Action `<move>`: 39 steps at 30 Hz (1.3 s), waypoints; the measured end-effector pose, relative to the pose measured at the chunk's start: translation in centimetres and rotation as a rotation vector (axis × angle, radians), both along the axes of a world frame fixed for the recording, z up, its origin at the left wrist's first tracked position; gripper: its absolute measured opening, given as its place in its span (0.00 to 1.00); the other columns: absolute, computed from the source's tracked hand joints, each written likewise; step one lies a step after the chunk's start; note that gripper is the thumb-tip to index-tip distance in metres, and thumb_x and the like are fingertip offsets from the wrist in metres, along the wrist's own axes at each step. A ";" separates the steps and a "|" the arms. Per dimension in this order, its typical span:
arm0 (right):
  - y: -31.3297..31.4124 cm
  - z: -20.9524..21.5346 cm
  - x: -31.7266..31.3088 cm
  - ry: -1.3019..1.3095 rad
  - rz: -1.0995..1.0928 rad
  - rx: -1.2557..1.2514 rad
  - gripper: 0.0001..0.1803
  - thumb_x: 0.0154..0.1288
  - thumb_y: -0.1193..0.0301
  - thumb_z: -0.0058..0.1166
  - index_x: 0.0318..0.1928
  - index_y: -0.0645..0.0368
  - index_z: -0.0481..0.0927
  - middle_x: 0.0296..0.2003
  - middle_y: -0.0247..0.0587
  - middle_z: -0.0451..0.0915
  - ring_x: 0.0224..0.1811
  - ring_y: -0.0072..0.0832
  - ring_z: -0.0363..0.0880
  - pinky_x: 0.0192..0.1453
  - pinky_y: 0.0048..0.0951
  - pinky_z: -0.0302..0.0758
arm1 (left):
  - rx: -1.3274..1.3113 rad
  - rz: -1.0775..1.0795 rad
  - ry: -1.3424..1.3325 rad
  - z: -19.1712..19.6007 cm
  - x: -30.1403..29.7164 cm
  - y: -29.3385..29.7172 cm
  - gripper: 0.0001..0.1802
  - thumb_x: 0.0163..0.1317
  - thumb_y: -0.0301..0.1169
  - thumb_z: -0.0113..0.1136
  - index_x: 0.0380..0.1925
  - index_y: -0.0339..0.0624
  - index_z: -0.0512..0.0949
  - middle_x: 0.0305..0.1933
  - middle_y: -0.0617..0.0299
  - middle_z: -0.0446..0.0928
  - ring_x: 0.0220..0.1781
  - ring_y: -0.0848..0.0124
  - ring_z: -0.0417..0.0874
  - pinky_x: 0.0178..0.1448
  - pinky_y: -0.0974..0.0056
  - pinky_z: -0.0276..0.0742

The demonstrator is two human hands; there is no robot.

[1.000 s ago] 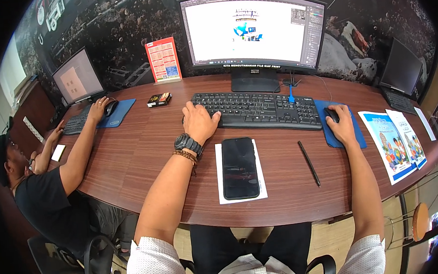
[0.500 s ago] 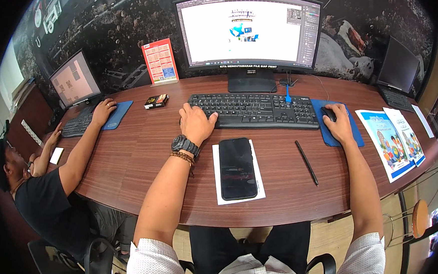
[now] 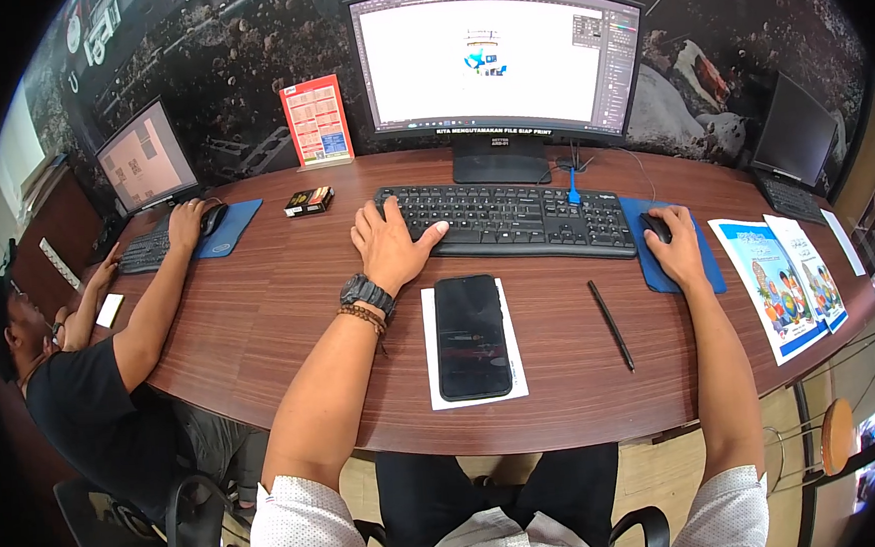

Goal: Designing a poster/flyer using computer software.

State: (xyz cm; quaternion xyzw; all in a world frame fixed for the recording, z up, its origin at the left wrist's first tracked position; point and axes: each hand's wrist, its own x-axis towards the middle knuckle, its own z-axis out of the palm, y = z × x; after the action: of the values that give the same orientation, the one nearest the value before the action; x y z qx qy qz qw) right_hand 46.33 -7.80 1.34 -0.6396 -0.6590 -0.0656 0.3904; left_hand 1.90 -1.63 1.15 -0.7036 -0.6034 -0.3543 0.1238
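My left hand rests at the left end of a black keyboard, fingers spread and thumb stretched out over the lower keys. A black watch and beaded bracelets circle that wrist. My right hand is curved over a black computer mouse on a blue mouse pad. Behind the keyboard stands a curved monitor showing a small blue graphic on a white canvas. A dark smartphone lies on a white paper between my forearms, with a black stylus-like pen to its right.
Printed colour sheets lie at the right, near a dark laptop. A small box and a red display card stand left of the monitor. At the far left, a co-worker sits at another computer.
The graphic on my monitor has become smaller. My left thumb and fingers have spread wider over the keys. The co-worker's hand has moved from their mouse to their keyboard.
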 end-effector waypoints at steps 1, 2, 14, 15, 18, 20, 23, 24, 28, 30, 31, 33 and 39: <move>0.0 0.0 0.1 -0.001 -0.007 -0.001 0.21 0.58 0.69 0.61 0.52 0.59 0.80 0.53 0.50 0.74 0.58 0.48 0.75 0.63 0.41 0.72 | -0.104 -0.010 -0.036 0.1 -0.1 0.1 0.51 0.59 0.63 0.61 0.65 0.28 0.64 0.63 0.32 0.63 0.69 0.38 0.59 0.72 0.37 0.51; 0.0 0.0 0.0 0.000 -0.004 -0.001 0.20 0.58 0.68 0.62 0.52 0.59 0.81 0.53 0.50 0.74 0.58 0.47 0.75 0.63 0.41 0.72 | -0.208 -0.022 -0.071 0.2 -0.3 0.2 0.55 0.60 0.66 0.59 0.70 0.29 0.59 0.68 0.29 0.59 0.74 0.36 0.54 0.75 0.36 0.45; 0.3 -0.2 0.2 0.026 -0.056 -0.020 0.21 0.58 0.67 0.61 0.52 0.59 0.80 0.54 0.49 0.74 0.57 0.47 0.76 0.62 0.42 0.73 | -0.278 -0.014 -0.115 -0.2 -0.9 0.6 0.58 0.57 0.68 0.59 0.71 0.29 0.57 0.70 0.26 0.57 0.74 0.35 0.52 0.76 0.35 0.42; 0.3 -0.1 0.1 0.029 -0.057 -0.025 0.21 0.59 0.67 0.61 0.53 0.58 0.80 0.54 0.49 0.74 0.57 0.47 0.76 0.62 0.42 0.73 | -0.253 -0.033 -0.125 -0.2 -0.9 0.5 0.54 0.57 0.66 0.61 0.69 0.34 0.62 0.70 0.27 0.56 0.75 0.35 0.52 0.76 0.35 0.41; 0.2 0.1 -0.1 0.035 -0.045 -0.027 0.20 0.59 0.67 0.61 0.52 0.59 0.81 0.54 0.49 0.74 0.57 0.47 0.76 0.62 0.41 0.73 | -0.203 -0.099 -0.097 0.5 -0.9 0.0 0.42 0.56 0.63 0.65 0.61 0.42 0.74 0.71 0.29 0.57 0.75 0.37 0.51 0.76 0.36 0.39; 0.0 0.3 -0.3 0.033 -0.025 -0.025 0.20 0.59 0.67 0.61 0.52 0.59 0.81 0.53 0.48 0.75 0.57 0.46 0.76 0.62 0.41 0.73 | -0.179 -0.145 -0.059 0.8 -0.8 -0.2 0.35 0.56 0.60 0.67 0.55 0.46 0.81 0.71 0.31 0.58 0.76 0.38 0.51 0.76 0.36 0.37; 0.2 0.1 0.0 0.025 0.009 -0.008 0.20 0.59 0.68 0.61 0.52 0.59 0.81 0.52 0.48 0.76 0.57 0.46 0.76 0.61 0.40 0.73 | -0.124 -0.199 -0.054 1.0 -0.5 -0.1 0.24 0.56 0.56 0.69 0.41 0.48 0.87 0.71 0.32 0.60 0.76 0.39 0.51 0.77 0.37 0.36; 0.2 0.1 0.1 0.020 0.023 0.007 0.19 0.59 0.68 0.62 0.51 0.59 0.81 0.52 0.47 0.76 0.56 0.46 0.76 0.61 0.40 0.73 | -0.130 -0.198 -0.075 1.2 -0.3 -0.2 0.24 0.57 0.56 0.69 0.38 0.47 0.87 0.70 0.32 0.60 0.76 0.39 0.51 0.77 0.37 0.36; 0.1 0.1 -0.1 0.015 0.035 0.006 0.19 0.59 0.68 0.62 0.51 0.59 0.81 0.51 0.47 0.76 0.55 0.45 0.77 0.60 0.40 0.74 | -0.180 -0.192 -0.064 1.2 -0.6 -0.1 0.28 0.57 0.57 0.68 0.45 0.46 0.86 0.71 0.31 0.59 0.76 0.38 0.51 0.76 0.37 0.37; 0.1 0.1 -0.2 0.017 0.053 0.014 0.20 0.59 0.69 0.62 0.52 0.59 0.81 0.51 0.46 0.76 0.55 0.45 0.77 0.60 0.39 0.74 | -0.166 -0.178 -0.082 0.4 -0.6 0.1 0.33 0.57 0.59 0.67 0.51 0.45 0.82 0.72 0.30 0.57 0.76 0.38 0.51 0.76 0.36 0.38; 0.1 0.2 -0.3 0.017 0.055 0.015 0.20 0.59 0.69 0.62 0.52 0.59 0.81 0.51 0.46 0.76 0.55 0.45 0.77 0.60 0.39 0.74 | -0.153 -0.165 -0.099 0.1 -0.6 0.1 0.38 0.57 0.61 0.66 0.58 0.44 0.78 0.72 0.29 0.56 0.76 0.38 0.51 0.76 0.36 0.39; -0.1 0.5 -0.5 0.040 0.052 -0.003 0.20 0.59 0.69 0.62 0.52 0.60 0.81 0.51 0.47 0.76 0.55 0.44 0.77 0.60 0.39 0.74 | -0.179 -0.133 -0.090 0.1 -0.8 0.2 0.43 0.56 0.62 0.66 0.63 0.42 0.73 0.72 0.29 0.54 0.76 0.38 0.50 0.76 0.36 0.40; 0.1 0.3 -0.3 0.029 0.057 0.017 0.20 0.58 0.69 0.61 0.52 0.60 0.81 0.50 0.49 0.76 0.55 0.45 0.77 0.61 0.40 0.73 | -0.228 -0.099 -0.063 0.0 -0.8 0.3 0.50 0.55 0.65 0.65 0.68 0.39 0.67 0.72 0.29 0.54 0.76 0.37 0.50 0.75 0.35 0.40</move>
State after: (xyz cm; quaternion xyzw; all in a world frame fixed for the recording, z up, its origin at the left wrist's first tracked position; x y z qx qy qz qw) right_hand 46.03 -7.70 1.66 -0.6180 -0.6707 -0.0504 0.4070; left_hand 1.06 -1.33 1.17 -0.7308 -0.6077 -0.3110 0.0065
